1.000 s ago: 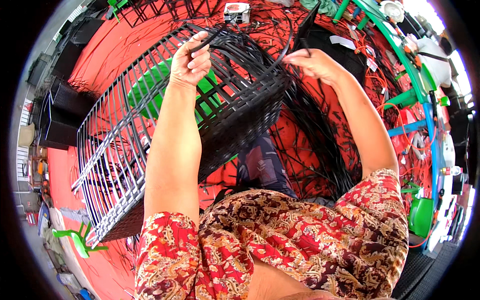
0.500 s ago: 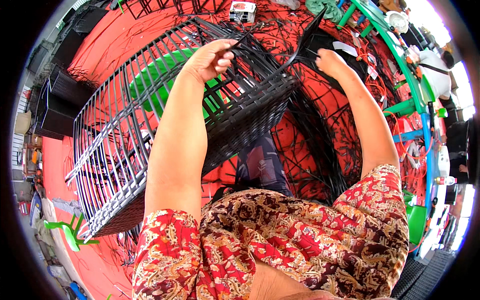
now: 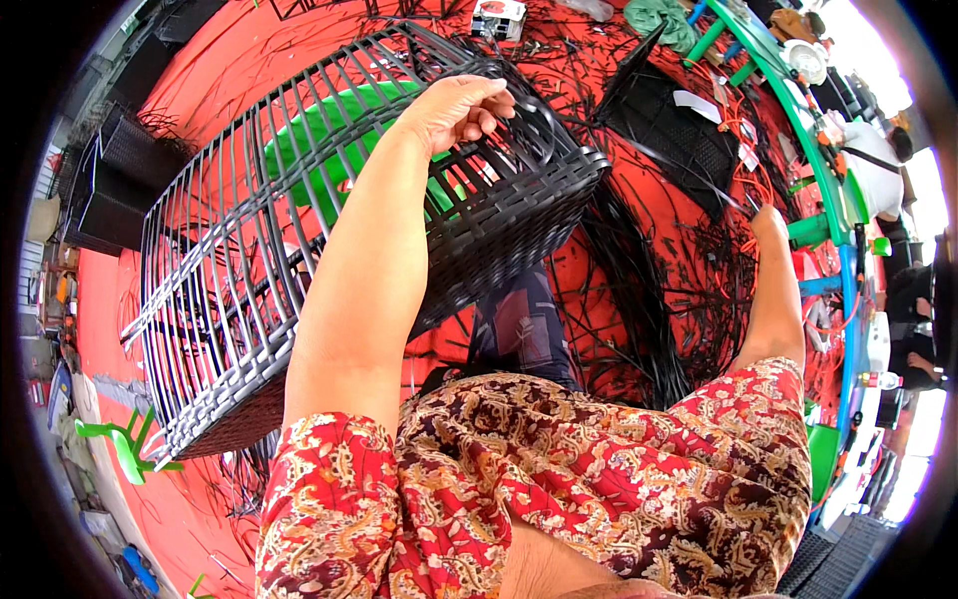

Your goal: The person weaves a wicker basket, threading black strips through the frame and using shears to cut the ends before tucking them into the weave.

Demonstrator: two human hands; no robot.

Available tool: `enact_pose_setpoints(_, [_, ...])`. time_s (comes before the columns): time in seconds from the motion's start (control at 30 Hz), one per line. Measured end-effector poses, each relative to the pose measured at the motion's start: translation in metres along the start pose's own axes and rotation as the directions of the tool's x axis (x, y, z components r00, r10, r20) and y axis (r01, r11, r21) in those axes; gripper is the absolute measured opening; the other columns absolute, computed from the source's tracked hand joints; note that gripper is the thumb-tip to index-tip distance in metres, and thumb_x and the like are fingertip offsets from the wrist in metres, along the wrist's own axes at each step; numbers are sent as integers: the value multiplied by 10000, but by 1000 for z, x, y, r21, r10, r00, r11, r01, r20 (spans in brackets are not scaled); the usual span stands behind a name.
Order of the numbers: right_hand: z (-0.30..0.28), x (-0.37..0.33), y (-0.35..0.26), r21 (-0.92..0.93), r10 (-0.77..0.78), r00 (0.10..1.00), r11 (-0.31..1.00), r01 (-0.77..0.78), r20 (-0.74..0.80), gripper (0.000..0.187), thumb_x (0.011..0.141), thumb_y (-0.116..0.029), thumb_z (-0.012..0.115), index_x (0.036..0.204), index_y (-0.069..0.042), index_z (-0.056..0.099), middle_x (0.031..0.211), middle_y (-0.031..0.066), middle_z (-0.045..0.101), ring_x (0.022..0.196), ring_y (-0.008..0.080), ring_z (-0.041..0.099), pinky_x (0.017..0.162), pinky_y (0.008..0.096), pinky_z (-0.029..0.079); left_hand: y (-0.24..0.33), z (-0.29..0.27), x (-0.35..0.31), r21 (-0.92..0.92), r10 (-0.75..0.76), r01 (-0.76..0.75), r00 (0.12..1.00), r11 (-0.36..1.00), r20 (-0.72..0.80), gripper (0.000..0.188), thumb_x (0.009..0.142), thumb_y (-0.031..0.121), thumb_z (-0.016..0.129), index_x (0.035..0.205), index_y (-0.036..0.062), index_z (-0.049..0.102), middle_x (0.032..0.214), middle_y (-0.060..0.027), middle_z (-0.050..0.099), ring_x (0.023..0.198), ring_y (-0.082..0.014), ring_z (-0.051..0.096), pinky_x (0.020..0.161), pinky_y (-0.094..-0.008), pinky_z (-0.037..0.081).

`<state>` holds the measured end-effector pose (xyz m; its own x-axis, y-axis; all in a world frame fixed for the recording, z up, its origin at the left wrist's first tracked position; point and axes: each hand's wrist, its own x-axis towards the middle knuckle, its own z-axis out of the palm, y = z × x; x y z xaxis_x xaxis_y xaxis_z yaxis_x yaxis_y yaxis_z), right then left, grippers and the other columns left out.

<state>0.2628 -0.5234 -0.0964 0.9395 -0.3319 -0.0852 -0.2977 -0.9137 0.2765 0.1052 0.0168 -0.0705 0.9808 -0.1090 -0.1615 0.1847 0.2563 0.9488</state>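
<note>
A long, flat black plastic strip (image 3: 671,163) runs from the woven frame out to my right hand (image 3: 768,222). That hand is closed on its far end, with the arm stretched to the right. My left hand (image 3: 467,108) hovers over the upper end of the frame, fingers curled in. Beside its fingertips the strip bends in a loop, but whether they pinch it is hidden. The dark woven furniture frame (image 3: 509,225) lies tilted at the left, with a dense woven band along its near edge and open parallel strips elsewhere. A green seat-like panel (image 3: 329,135) shows through those strips.
Loose black strips (image 3: 649,290) litter the red floor covering (image 3: 225,75) and bunch up right of the frame. A black woven panel (image 3: 674,125) lies beyond. Green furniture legs and rails (image 3: 813,150) edge the right side, near another person (image 3: 873,165). A small green stool (image 3: 130,444) stands at left.
My right hand has swung far out to the right, drawing the strip long and taut-looking. My left hand has shifted slightly right over the frame.
</note>
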Motion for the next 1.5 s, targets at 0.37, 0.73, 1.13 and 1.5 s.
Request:
enact_pose_setpoints(0.37, [70,33,91,155,49,999,987,-47,-12,183,814,-103,523,908,3,640,742,186,638,674,278,648,608,389,488,10,37,-6,475,16,-42,998,879,59,235,791,299,656,763,66,647,636,18,605,419,-21,449,352,-192,276])
enact_pose_setpoints(0.73, [-104,-130,-192,882,-800,568,112,459,-194,256,845,-229,574,1068,-113,620,553,-49,430,448,33,334,403,201,221,9,56,-4,805,95,-34,995,592,-28,229,729,265,703,816,53,700,745,-21,660,703,-79,574,689,-242,442])
enact_pose_setpoints(1.13, [-116,-167,-255,834,-962,263,201,514,69,288,743,-169,534,1012,-97,606,642,-29,515,558,69,461,492,219,346,-1,52,0,748,180,-226,973,625,144,190,758,220,657,816,42,692,636,8,599,543,-71,500,528,-224,411])
enact_pose_setpoints(1.5, [-130,-162,-234,771,-974,204,201,604,94,242,760,-108,548,991,-55,597,755,-10,579,652,70,530,557,205,384,9,53,-9,701,-11,-91,990,707,140,173,768,181,666,864,39,687,709,21,622,636,-59,514,629,-225,421])
